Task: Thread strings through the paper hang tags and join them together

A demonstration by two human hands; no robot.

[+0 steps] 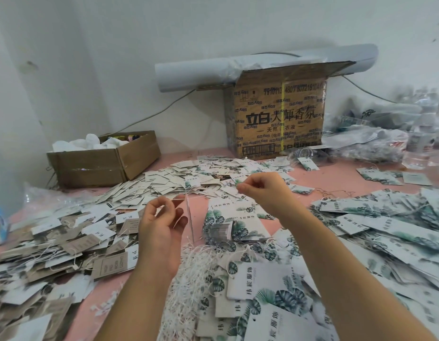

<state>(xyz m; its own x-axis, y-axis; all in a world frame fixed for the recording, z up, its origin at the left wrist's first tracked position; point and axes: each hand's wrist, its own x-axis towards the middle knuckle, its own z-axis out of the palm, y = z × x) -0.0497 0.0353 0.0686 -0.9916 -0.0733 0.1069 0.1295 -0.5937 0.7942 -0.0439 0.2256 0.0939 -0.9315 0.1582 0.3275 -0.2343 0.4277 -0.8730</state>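
My left hand (pixel 161 225) is raised over the pink table (pixel 336 175) and pinches a thin white string (pixel 175 199) between thumb and fingers. My right hand (pixel 265 193) is held higher and further right, pinching the string's other end at its fingertips. Between the hands a paper tag (pixel 190 219) hangs edge-on, apparently on the string. Below lies a bundle of loose white strings (pixel 194 279). A stack of leaf-printed tags (pixel 228 222) sits just behind the hands.
Heaps of tags cover the table: brown and white ones at the left (pixel 53 242), leaf-printed ones at the right (pixel 386 230) and front (pixel 270 286). A small open carton (pixel 102 166), a large printed carton (pixel 277 114), a grey roll (pixel 213 70) and plastic bags (pixel 376 136) line the wall.
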